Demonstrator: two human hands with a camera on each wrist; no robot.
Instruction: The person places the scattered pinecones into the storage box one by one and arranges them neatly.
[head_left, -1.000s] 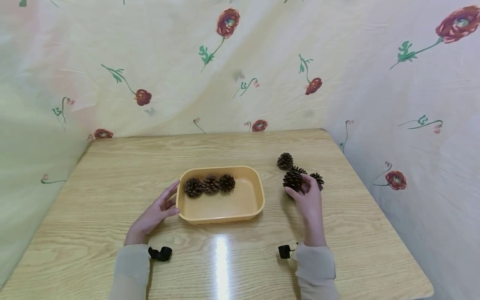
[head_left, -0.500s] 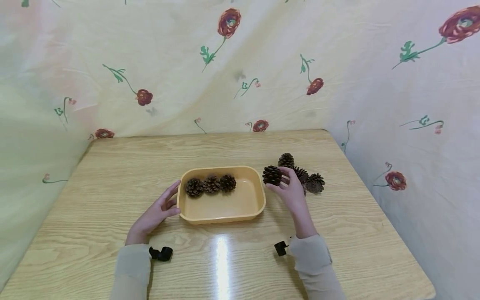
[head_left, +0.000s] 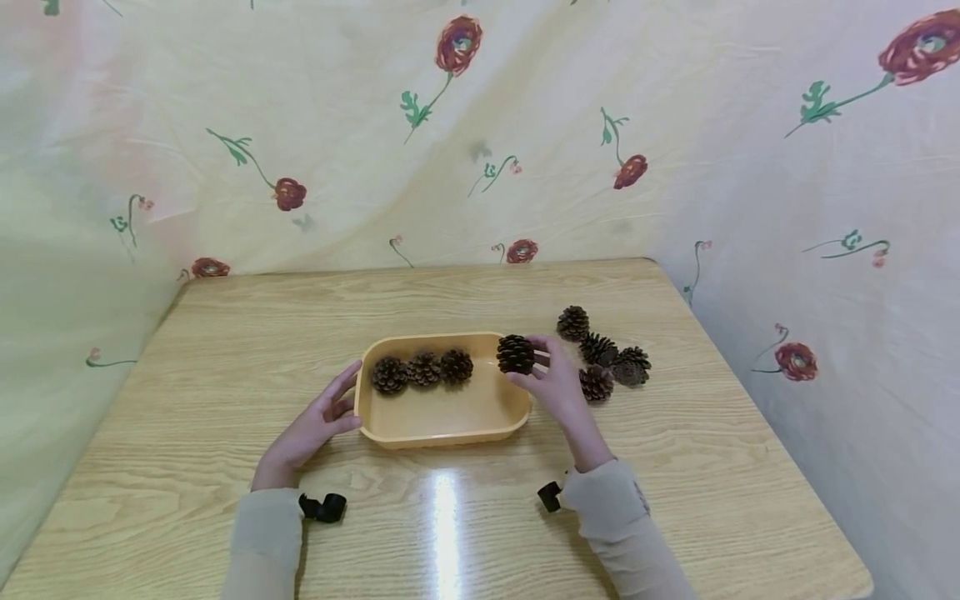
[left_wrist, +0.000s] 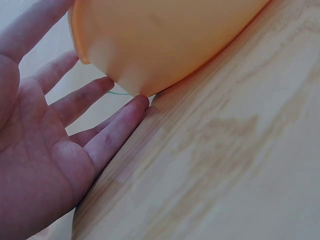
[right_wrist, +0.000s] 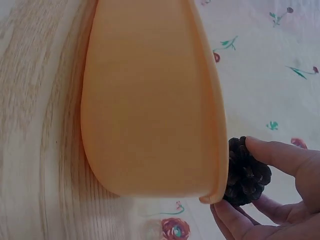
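An orange-yellow plastic tray [head_left: 442, 439] stands mid-table with three pine cones [head_left: 423, 369] lined up along its back left part. At its left end my left hand [head_left: 307, 429] touches the wall with spread, nearly straight fingers; the left wrist view shows the fingertips [left_wrist: 141, 102] against the tray's side. My right hand [head_left: 557, 383] grips a dark pine cone [head_left: 515, 355] between thumb and fingers, over the tray's right end. In the right wrist view that pine cone [right_wrist: 245, 172] appears beside the rim, partly hidden by it.
Several pine cones [head_left: 597, 350] lie grouped on the wooden table [head_left: 712, 467], to the right of the tray. Flower-patterned cloth [head_left: 337, 167] hangs behind the table and along its sides. A black wrist camera [head_left: 324, 507] sits at each cuff.
My right hand has carried the pine cone leftward from the group at the right to above the tray's right end. My left hand stays at the tray's left side.
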